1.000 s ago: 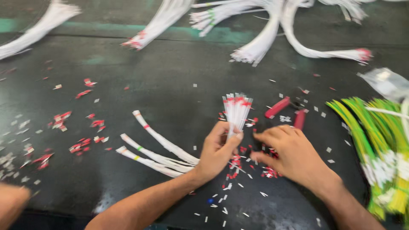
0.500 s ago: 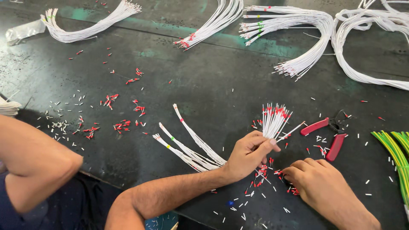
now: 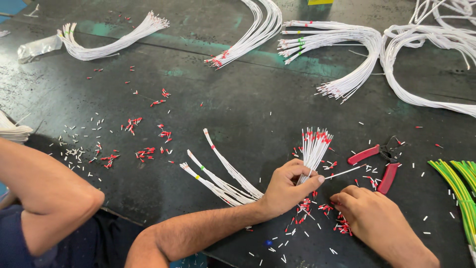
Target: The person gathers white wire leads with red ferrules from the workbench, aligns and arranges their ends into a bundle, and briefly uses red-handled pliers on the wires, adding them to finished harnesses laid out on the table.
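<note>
The work surface was a dark, scuffed table (image 3: 238, 114) with worn green patches along its upper part; nothing of the room beyond it showed. At the far left edge a second person's bare arm (image 3: 44, 193) lay bent across the table's corner. Above it, in the upper left of the frame, a crumpled clear plastic bag (image 3: 37, 48) lay beside a curved bundle of white wires (image 3: 106, 42); whether the bag held anything could not be told. Small red-capped tips (image 3: 144, 154) and white snippets (image 3: 74, 149) were scattered over the left-centre. More white wire bundles (image 3: 342, 54) arched across the top centre and upper right.

In the lower centre, three loose wire groups (image 3: 220, 173) fanned out on the table just left of the left hand (image 3: 287, 188). That hand was closed around a bunch of white wires (image 3: 313, 151), thumb and forefinger pinching it near the base; the bunch stood upright, its red-tipped ends spreading out at the top. Just right of it, the right hand (image 3: 369, 216) rested on the table, fingers curled down and pressed together among the red tips; whether they pinched one could not be told. Red-handled pliers (image 3: 382, 164) lay open just above that hand. Yellow-green wires (image 3: 458, 193) ran along the right edge.
</note>
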